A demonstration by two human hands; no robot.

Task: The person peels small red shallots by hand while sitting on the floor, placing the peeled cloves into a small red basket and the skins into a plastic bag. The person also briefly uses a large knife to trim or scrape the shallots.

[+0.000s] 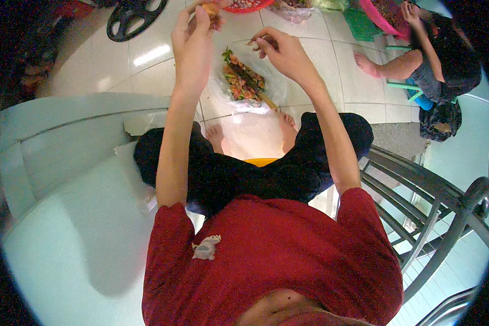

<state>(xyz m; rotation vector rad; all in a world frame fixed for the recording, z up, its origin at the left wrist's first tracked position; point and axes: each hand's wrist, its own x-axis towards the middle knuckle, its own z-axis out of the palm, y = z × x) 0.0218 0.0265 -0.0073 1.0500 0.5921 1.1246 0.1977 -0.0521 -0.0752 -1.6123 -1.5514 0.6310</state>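
My left hand (192, 45) is raised at the top of the view. Its fingers are closed around an orange-brown piece of food (212, 15), blurred and partly hidden. To the right, my right hand (287, 55) has thumb and fingers pinched together on a small pale piece (254, 45), too small to name. Between and below the hands, a clear plastic bag (275, 89) lies spread on the tiled floor. Reddish and green food scraps (238, 87) are heaped on it. Across them rests what looks like a knife with a dark blade and a light wooden handle (269, 101).
A red basin (248, 7) with pale pieces stands beyond the hands, beside another plastic bag (293, 12). A green basket (357, 24) and a pink basin (377, 18) are near a seated person (440, 57). Dark metal railing (415, 183) is at right; a black spoked base (136, 20), upper left.
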